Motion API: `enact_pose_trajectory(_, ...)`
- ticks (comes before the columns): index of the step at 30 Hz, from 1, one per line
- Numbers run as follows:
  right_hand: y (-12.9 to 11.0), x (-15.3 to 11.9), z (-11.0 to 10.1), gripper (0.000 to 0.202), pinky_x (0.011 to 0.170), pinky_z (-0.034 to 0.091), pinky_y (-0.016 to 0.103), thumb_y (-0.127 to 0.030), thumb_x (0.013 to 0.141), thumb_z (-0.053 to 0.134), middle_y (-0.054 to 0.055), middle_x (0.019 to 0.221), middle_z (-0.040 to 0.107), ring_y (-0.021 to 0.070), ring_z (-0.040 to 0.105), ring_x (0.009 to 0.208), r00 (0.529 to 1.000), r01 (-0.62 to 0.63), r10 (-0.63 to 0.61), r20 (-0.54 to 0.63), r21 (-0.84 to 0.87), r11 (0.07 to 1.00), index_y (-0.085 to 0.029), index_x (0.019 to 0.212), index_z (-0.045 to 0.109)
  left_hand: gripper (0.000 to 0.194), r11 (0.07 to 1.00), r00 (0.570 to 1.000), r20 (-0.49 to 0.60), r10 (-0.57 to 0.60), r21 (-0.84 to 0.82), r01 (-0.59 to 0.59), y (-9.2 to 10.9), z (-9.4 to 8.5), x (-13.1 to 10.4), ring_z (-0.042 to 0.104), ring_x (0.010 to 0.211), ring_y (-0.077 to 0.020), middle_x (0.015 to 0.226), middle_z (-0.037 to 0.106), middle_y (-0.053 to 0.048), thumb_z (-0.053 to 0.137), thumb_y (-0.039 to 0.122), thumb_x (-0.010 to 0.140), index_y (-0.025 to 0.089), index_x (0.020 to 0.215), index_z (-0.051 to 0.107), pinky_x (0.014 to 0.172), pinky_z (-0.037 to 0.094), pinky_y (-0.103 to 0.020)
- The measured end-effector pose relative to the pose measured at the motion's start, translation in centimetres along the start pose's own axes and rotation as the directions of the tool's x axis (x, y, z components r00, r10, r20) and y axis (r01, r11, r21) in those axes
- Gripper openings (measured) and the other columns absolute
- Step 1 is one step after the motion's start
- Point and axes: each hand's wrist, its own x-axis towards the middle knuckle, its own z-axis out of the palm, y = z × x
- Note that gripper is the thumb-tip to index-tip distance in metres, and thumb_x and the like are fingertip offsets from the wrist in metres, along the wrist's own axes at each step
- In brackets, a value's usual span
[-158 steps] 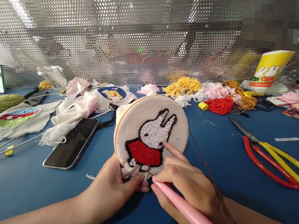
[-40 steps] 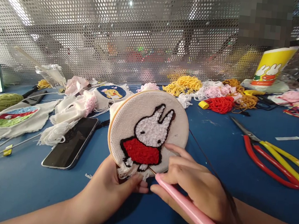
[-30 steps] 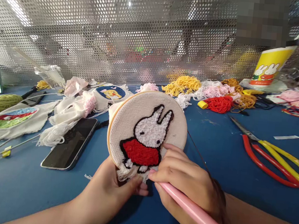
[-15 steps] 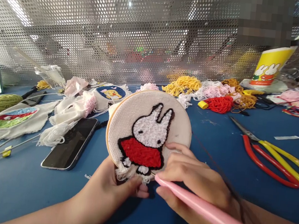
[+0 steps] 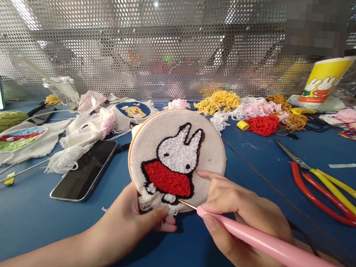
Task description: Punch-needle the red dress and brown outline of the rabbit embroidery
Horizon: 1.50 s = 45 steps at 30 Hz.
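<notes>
My left hand (image 5: 145, 214) grips the lower left edge of a round embroidery hoop (image 5: 130, 154), thumb in front and fingers partly hidden behind. Stretched in it is cream cloth (image 5: 214, 153) bearing a white rabbit (image 5: 171, 154) in a red garment (image 5: 167, 177), outlined in black yarn. My right hand (image 5: 245, 215) is closed around a pink punch needle (image 5: 268, 241). Its thin metal tip meets the cloth beside the rabbit's foot at the bottom. One fingertip of that hand touches the cloth. Dark yarn (image 5: 256, 170) trails across the table on the right.
Red-and-yellow-handled scissors (image 5: 323, 193) lie at the right. A black phone (image 5: 84, 170) and finished embroidered pieces (image 5: 20, 139) lie left. Yarn bundles (image 5: 263, 124) line the back before a perforated metal panel (image 5: 127, 40). A yellow paper cup (image 5: 326, 80) stands at the back right.
My right hand has shifted rightward with the punch needle, and more of its metal shaft shows outside the cloth. The dark yarn has moved. The hoop has turned slightly in my left hand.
</notes>
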Motion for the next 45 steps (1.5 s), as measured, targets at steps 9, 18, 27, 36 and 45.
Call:
enact_pose_trajectory(9, 0.3, -0.4, 0.3, 0.010, 0.077, 0.046, 0.034, -0.008, 0.069, 0.049, -0.002, 0.057, 0.049, 0.0104, 0.050, 0.057, 1.000, -0.021, 0.020, 0.007, 0.054, 0.998, -0.018, 0.070, 0.045, 0.027, 1.000, 1.000, 0.014, -0.014, 0.012, 0.014, -0.1, 0.0, 0.0, 0.058, 0.056, -0.0092, 0.067, 0.062, 0.000, 0.064, 0.015, 0.063, 0.011, 0.086, 0.051, 0.056, 0.053, -0.022)
enact_pose_trajectory(18, 0.1, 0.2, 0.6, 0.013, 0.064, 0.047, 0.032, -0.005, 0.065, 0.047, -0.002, 0.049, 0.045, 0.0092, 0.044, 0.049, 0.999, 0.018, -0.018, 0.048, 0.008, 1.000, -0.017, 0.062, 0.046, 0.025, 1.000, 0.999, 0.025, -0.022, 0.005, 0.022, -0.1, 0.2, -0.1, 0.057, 0.056, -0.0092, 0.066, 0.061, 0.000, 0.064, 0.015, 0.063, 0.012, 0.085, 0.052, 0.056, 0.053, -0.023)
enact_pose_trajectory(27, 0.1, 0.1, 1.4, 0.014, 0.073, 0.045, 0.034, -0.005, 0.065, 0.050, -0.002, 0.045, 0.047, 0.0089, 0.043, 0.046, 0.996, 0.059, -0.055, 0.075, -0.047, 0.997, -0.016, 0.056, 0.048, 0.028, 0.999, 0.999, 0.001, -0.035, 0.036, 0.035, -0.2, 0.4, -0.2, 0.060, 0.059, -0.0136, 0.066, 0.061, -0.001, 0.065, 0.016, 0.063, 0.012, 0.086, 0.050, 0.059, 0.054, -0.028)
enact_pose_trajectory(36, 0.8, 0.0, 1.5, 0.017, 0.089, 0.032, 0.043, -0.020, 0.072, 0.056, -0.003, 0.040, 0.051, 0.0080, 0.045, 0.040, 0.985, 0.147, -0.133, 0.109, -0.131, 0.980, -0.013, 0.057, 0.055, 0.025, 0.998, 1.000, 0.021, -0.019, 0.059, 0.018, 0.0, 0.4, -0.4, 0.060, 0.059, -0.0129, 0.065, 0.062, 0.000, 0.064, 0.015, 0.063, 0.012, 0.085, 0.051, 0.057, 0.053, -0.024)
enact_pose_trajectory(45, 1.2, -0.4, 1.3, 0.011, 0.087, 0.024, 0.035, -0.030, 0.069, 0.061, -0.007, 0.049, 0.056, 0.0079, 0.048, 0.050, 0.986, 0.041, -0.013, 0.169, -0.168, 0.985, -0.020, 0.065, 0.059, 0.018, 0.999, 0.999, 0.038, -0.021, 0.041, 0.019, 0.6, 0.8, -0.7, 0.060, 0.055, -0.0111, 0.062, 0.065, -0.001, 0.063, 0.010, 0.063, 0.012, 0.079, 0.054, 0.053, 0.051, -0.019)
